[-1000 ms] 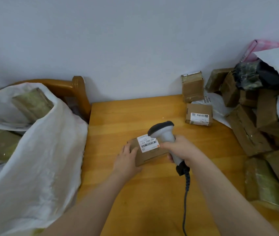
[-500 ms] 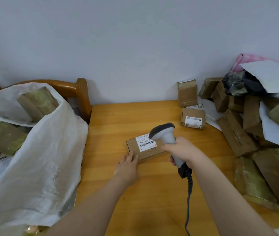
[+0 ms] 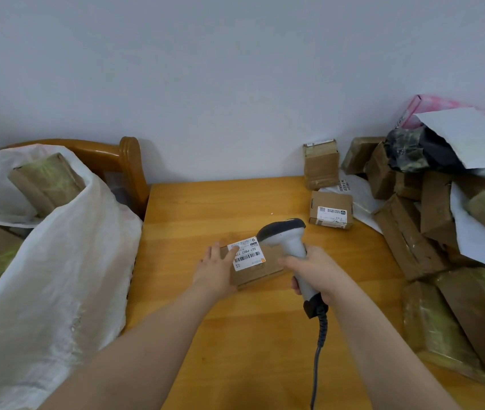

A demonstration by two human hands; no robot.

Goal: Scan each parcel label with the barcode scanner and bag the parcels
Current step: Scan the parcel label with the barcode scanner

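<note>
Your left hand (image 3: pixel 216 269) lies flat, fingers straight, on the cardboard parcel (image 3: pixel 260 273); your right hand (image 3: pixel 316 270) grips the grey scanner (image 3: pixel 284 233) just beside it. 1 small box (image 3: pixel 331 210) sits beyond, and a woven white bag (image 3: pixel 57 261) slumps leftward.

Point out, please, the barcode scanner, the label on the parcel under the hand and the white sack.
barcode scanner (image 3: pixel 279 235): head view, on its grey head.
label (image 3: pixel 248 256): head view, on the barcode strip.
white sack (image 3: pixel 63 261): head view, on its front wall.
</note>
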